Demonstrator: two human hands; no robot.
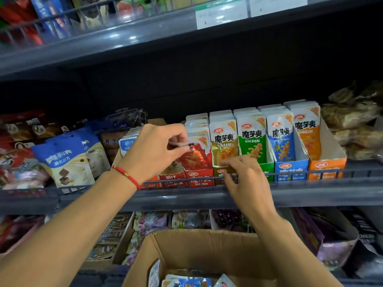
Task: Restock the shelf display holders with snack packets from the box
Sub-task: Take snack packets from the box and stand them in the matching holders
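Head view: the left hand's fingertips (183, 149) and thumb pinch the bent top edge of a red snack packet (194, 158), folding it forward and down. That packet stands at the front of the red display holder (199, 178), with further packets of the same row upright behind it. The left hand (153, 150) reaches in from the lower left, its wrist carrying a red cord bracelet (126, 175). The right hand (245, 179) is positioned just right of it, fingers loosely curled and slightly spread, holding nothing; its fingertips (226, 163) lie against the lower front of the gold packet (222, 146) and the gold holder's front. To the right stand a green holder (267, 162), a blue holder (290, 168) and an orange holder (327, 167), each with a row of upright packets. To the left of the red holder, another holder (126, 145) carries white-and-blue packets. All holders sit side by side on the middle shelf (310, 193), behind a low wire rail (310, 174). Blue-and-cream pouches (66, 162) stand farther left on the same shelf, and clear-wrapped brown goods (352, 119) lie at the far right. Below the hands, an open cardboard box (196, 247) holds loose packets (186, 281), visible at the lower edge of the frame. A higher shelf carries white price labels (220, 14).
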